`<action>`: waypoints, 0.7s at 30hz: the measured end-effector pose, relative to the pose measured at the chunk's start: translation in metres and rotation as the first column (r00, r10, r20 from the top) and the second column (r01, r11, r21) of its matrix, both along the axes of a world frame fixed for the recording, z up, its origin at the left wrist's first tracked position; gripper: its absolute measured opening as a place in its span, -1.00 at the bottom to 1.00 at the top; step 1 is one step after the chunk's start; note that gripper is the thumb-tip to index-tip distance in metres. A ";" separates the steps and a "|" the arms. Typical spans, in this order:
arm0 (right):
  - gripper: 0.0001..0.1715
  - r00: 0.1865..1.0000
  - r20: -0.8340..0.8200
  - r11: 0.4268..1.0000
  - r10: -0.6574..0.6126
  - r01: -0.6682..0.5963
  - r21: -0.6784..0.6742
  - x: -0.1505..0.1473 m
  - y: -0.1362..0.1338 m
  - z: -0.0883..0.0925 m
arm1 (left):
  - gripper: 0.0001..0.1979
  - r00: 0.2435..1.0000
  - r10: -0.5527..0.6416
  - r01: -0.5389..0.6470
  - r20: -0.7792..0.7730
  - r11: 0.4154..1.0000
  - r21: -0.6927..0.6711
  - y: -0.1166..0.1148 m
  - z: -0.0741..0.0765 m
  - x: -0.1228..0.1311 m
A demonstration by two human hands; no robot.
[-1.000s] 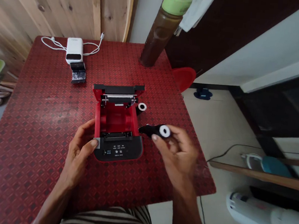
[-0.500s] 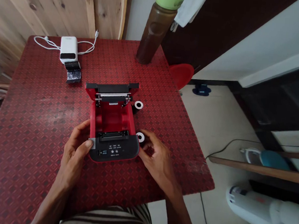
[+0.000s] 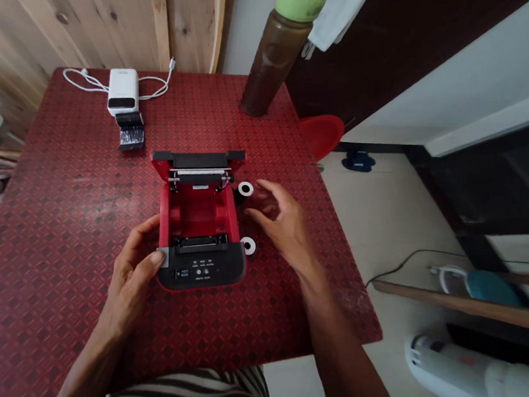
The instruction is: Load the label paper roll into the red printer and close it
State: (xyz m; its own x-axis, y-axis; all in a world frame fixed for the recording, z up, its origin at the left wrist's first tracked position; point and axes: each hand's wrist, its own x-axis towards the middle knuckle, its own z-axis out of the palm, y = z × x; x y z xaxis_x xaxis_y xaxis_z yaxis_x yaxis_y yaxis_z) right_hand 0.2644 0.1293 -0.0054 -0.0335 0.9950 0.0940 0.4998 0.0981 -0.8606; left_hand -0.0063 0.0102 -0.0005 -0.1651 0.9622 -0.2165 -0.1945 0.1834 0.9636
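Observation:
A red and black label printer [image 3: 199, 264] stands on the table with its lid [image 3: 198, 159] raised, showing a bare red compartment inside. My left hand [image 3: 133, 270] grips the front left corner, thumb on top and fingers along the side. Beside the printer's right wall are two small dark rolls with white ring ends, a far roll [image 3: 245, 189] and a near roll [image 3: 249, 246]. My right hand [image 3: 285, 222] hovers to the right of the far roll, thumb and fingers apart, holding nothing. I cannot tell whether its fingertips touch that roll.
On the patterned red table [image 3: 78, 230], a white device [image 3: 124, 91] with a cable and a dark strip lies at the back left. A tall brown bottle [image 3: 278, 56] with a green cap stands at the back right. A red stool [image 3: 322, 135] is beyond the right edge.
My right hand has left the near roll and moved away from me toward the far roll, its fingers apart. My left hand keeps its hold on the printer.

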 end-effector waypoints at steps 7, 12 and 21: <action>-0.75 1.000 -0.004 0.998 0.031 -0.030 0.051 -0.017 0.013 -0.012 | -0.47 1.000 -0.009 0.009 0.013 1.000 -0.009 -0.001 0.002 0.000; -0.64 0.992 -0.124 1.000 -0.010 0.013 0.022 0.018 -0.022 0.043 | -0.45 1.000 -0.008 0.008 0.003 1.000 -0.024 0.000 0.003 0.001; -0.59 0.835 0.235 0.852 0.497 -0.522 0.050 -0.003 -0.039 0.120 | -0.48 0.999 -0.019 0.019 -0.039 1.000 0.001 0.000 0.003 0.000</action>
State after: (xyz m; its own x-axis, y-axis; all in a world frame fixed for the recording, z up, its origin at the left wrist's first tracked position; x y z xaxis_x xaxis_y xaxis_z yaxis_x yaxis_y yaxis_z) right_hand 0.2615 0.0900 0.1141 -0.5634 0.8153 0.1334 0.5172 0.4740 -0.7126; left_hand -0.0063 0.0100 0.0023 -0.1551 0.9656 -0.2089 -0.1533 0.1853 0.9706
